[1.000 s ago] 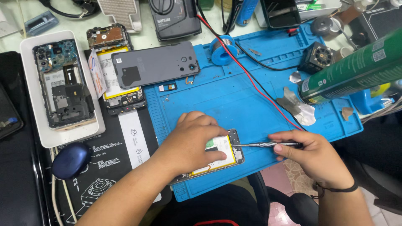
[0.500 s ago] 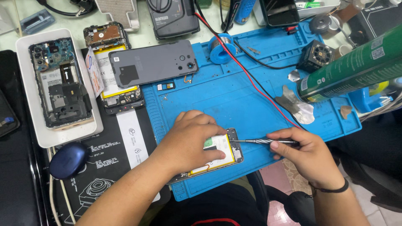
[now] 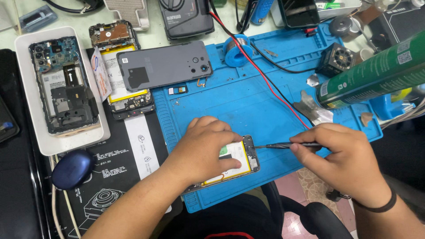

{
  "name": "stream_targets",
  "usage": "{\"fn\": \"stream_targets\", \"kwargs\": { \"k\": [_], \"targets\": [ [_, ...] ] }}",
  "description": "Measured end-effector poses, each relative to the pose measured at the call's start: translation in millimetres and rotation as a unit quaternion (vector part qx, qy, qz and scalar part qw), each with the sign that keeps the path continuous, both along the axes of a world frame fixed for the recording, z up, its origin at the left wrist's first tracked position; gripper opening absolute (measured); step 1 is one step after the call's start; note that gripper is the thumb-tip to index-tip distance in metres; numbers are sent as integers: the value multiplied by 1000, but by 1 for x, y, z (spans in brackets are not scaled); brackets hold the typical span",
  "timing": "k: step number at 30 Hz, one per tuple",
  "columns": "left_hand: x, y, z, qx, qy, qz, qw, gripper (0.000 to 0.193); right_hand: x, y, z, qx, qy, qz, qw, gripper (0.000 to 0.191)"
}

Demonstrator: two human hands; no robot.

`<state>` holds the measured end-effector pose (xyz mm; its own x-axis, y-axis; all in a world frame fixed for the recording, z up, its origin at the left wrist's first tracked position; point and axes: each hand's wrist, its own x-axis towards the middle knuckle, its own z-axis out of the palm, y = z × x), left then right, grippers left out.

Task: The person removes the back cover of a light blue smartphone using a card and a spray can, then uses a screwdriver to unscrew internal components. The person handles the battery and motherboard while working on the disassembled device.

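My hands at an opened phone on the blue mat.
Left hand lies flat, pressing the phone; right hand pinches a screwdriver; cluttered bench.

The left hand lies flat, palm down, fingers spread and pressing downward. The right hand, just beside it, is curled in a pinch, wrist banded.
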<state>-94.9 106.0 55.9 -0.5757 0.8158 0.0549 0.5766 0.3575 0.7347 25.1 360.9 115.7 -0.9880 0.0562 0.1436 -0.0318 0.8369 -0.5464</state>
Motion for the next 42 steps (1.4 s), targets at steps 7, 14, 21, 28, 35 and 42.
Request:
{"fn": "stream_targets", "kwargs": {
  "k": [7, 14, 21, 28, 35, 42],
  "targets": [
    [0, 0, 1, -4, -9, -3, 1000, 50, -27, -27, 34, 88, -23, 80, 993, 15],
    [0, 0, 3, 6, -8, 6, 1000, 49, -44, -47, 47, 340, -78, 197, 916, 26],
    [-1, 1, 3, -7, -11, 4, 1000, 49, -67, -40, 56, 252, -39, 291, 922, 21],
    [-1, 0, 2, 10, 8, 4, 1000, 48, -57, -43, 57, 361, -123, 271, 884, 20],
    [0, -2, 4, -1, -9, 0, 1000, 50, -60, -40, 49, 396, -268, 197, 856, 30],
    [0, -2, -6, -1, 18, -4, 1000, 50, -64, -25, 27, 371, -226, 201, 878, 39]
  ]
}}
